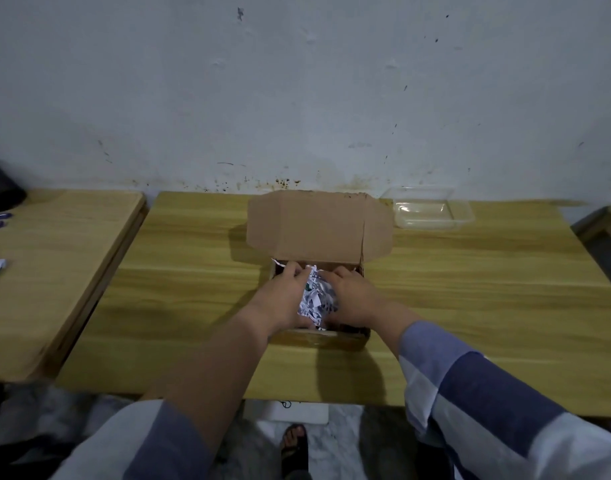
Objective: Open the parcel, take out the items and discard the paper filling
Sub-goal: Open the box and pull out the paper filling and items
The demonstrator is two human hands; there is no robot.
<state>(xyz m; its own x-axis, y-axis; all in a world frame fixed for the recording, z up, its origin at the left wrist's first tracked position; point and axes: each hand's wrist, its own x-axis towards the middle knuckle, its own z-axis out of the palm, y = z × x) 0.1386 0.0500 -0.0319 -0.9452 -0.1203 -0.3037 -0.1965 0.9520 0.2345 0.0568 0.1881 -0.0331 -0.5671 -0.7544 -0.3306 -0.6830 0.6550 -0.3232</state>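
Cardboard formed the parcel (318, 336), which sat near the front middle of the wooden surface (470, 306) with its lid flap (318, 226) standing open toward the wall. Both hands were down inside it, one at each side of a heap of shredded paper filling (316, 299). The left hand (285, 299) lay with its fingers bent over the left edge of the heap; the right hand (354, 299) did the same on the other side, thumbs low by the near wall. Each grip looked half closed, cupping the shreds rather than clenched, though the fingertips were buried and I could not tell whether they had reached any item beneath.

My judgement was that loose strips would spill over the low walls and scatter on the surface or floor if the heap were lifted in one scoop. A small item tangled in the shreds could be thrown out with them. Beyond, near the wall, a clear plastic container (432, 211) stood well apart.
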